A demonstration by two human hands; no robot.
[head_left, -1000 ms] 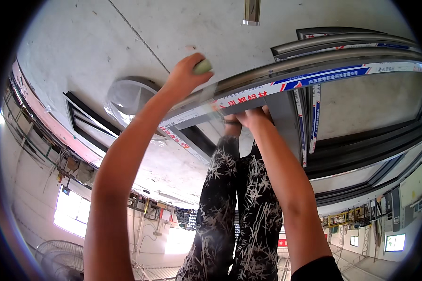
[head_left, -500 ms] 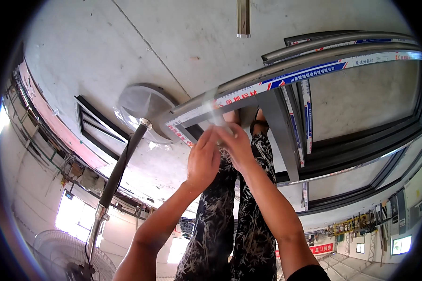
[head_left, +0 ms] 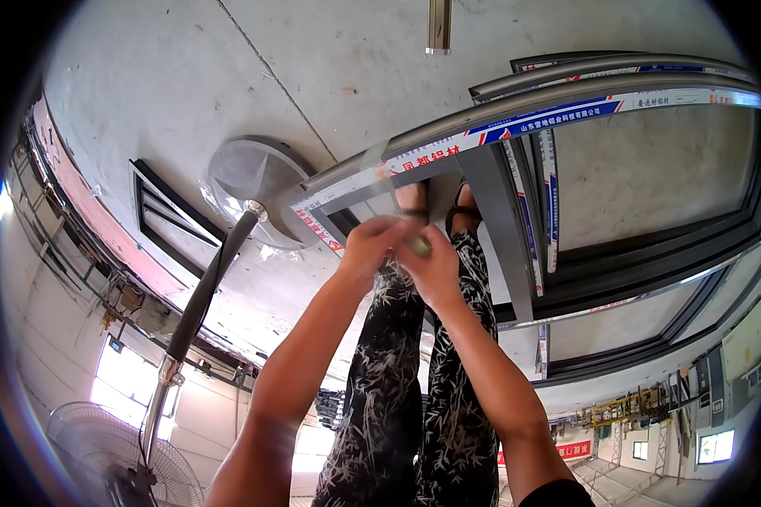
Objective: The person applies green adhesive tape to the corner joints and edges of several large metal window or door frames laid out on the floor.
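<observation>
Roll (head_left: 419, 246) in hand: small, greenish, likely tape, gripped by the right hand (head_left: 434, 270), which curls around it, perhaps to keep it steady where the left hand (head_left: 368, 251) meets it. That left hand bends inward, blurred; can't tell whether it pinches anything! Just beyond both hands, a clear strip (head_left: 382, 158) crosses the dark frame (head_left: 490, 203), seemingly binding its edge. Left of the left hand, a broad round fan base (head_left: 258, 182) presumably steadies its pole (head_left: 203, 308).

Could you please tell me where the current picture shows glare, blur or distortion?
Head view: the lower-left window glares white; same view, the left hand and right hand blur where they meet; same view, the long metal rail looks bowed.
</observation>
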